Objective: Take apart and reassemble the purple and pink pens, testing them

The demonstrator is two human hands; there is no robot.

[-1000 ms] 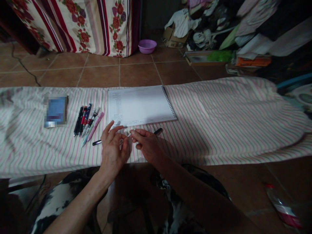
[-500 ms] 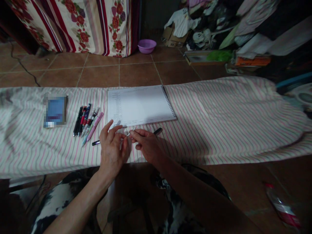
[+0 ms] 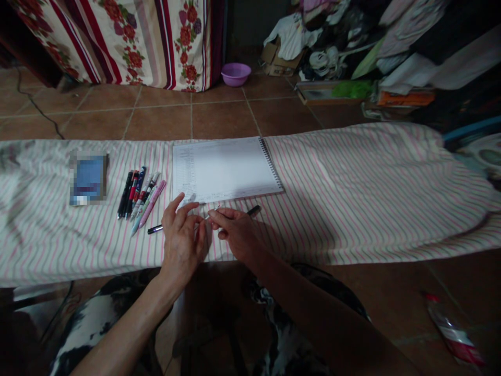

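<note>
A thin whitish rod (image 3: 209, 216), much like a pen refill, runs between my two hands. Thumb and forefinger of my left hand (image 3: 180, 235) pinch its near end, the other fingers raised. My right hand (image 3: 235, 227) is closed on the far end, with the fingertips covering part of it. On the cloth left of my left hand lies a dark pen piece (image 3: 155, 229), partly hidden by that hand. Another black pen piece (image 3: 254, 210) sticks out beyond my right hand. Whether these two pieces join is hidden.
An open spiral notebook (image 3: 230, 169) lies just beyond my hands on the striped cloth (image 3: 352, 193). Several pens (image 3: 141, 196) lie side by side at the left, near a blurred blue object (image 3: 88, 178). A bottle (image 3: 454, 331) is on the floor at right.
My left hand has shifted very slightly to the right, towards my right hand. Both hands keep their pinch on the thin rod; the rest is unmoved.
</note>
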